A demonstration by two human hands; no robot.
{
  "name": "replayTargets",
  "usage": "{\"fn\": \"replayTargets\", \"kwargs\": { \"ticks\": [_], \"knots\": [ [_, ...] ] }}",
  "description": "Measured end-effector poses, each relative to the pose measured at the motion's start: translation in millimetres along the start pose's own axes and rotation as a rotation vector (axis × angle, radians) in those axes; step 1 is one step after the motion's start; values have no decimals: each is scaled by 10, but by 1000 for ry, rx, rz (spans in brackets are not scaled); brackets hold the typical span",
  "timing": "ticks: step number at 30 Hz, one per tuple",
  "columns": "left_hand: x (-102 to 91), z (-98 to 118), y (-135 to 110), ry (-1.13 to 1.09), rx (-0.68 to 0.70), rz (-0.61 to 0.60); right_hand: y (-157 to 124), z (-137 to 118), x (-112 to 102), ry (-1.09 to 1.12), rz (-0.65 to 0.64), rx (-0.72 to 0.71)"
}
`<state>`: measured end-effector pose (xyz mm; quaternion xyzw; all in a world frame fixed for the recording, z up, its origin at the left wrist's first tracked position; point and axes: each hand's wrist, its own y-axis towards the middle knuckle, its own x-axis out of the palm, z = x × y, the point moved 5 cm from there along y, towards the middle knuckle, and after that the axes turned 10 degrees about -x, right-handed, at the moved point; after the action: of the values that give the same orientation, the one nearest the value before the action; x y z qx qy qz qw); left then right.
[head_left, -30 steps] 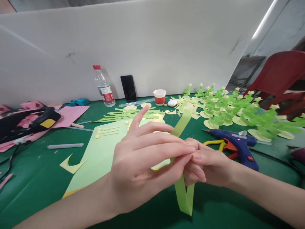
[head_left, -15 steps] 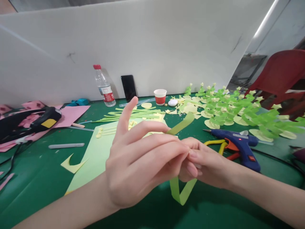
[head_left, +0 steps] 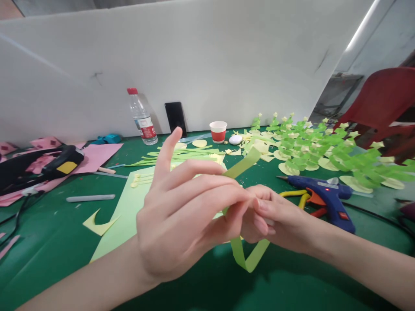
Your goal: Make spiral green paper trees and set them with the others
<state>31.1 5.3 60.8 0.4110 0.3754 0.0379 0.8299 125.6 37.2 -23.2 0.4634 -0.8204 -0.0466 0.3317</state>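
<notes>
Over the middle of the table, my left hand (head_left: 191, 211) pinches a green paper strip (head_left: 244, 163), its little finger raised. My right hand (head_left: 272, 214) meets it fingertip to fingertip and is closed on the same strip. One end of the paper sticks up above the fingers, and a bent length hangs below them. The exact pinch point is hidden behind the fingers. Beneath my left hand lies a light green sheet (head_left: 113, 229) with thin yellow stems (head_left: 142, 178) on it. More cut green strips (head_left: 181, 156) lie just behind.
A blue glue gun (head_left: 324, 196) and yellow-handled pliers (head_left: 296, 194) lie at right, before rows of paper plants (head_left: 311, 147). A water bottle (head_left: 142, 119), phone (head_left: 175, 117) and paper cup (head_left: 218, 131) stand by the white panel. Pink paper (head_left: 97, 156) and a black tool (head_left: 61, 162) are left.
My left hand has shifted slightly left and its little finger has moved a bit left and up. The strip's upper end has tilted a little left. Both hands keep their pinch.
</notes>
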Motion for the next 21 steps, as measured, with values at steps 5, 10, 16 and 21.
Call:
{"fn": "replayTargets", "kwargs": {
  "ticks": [5,10,16,21],
  "knots": [
    [13,21,-28,34,37,86,25,-131,-36,-77,163,-38],
    [25,-11,-16,63,64,94,13,-367,-60,-404,393,-83],
    [21,-19,-7,213,218,174,-3,-423,14,-467,385,-37],
    [36,-13,-29,288,284,190,-37,-376,43,-457,437,-8]
  ]
}}
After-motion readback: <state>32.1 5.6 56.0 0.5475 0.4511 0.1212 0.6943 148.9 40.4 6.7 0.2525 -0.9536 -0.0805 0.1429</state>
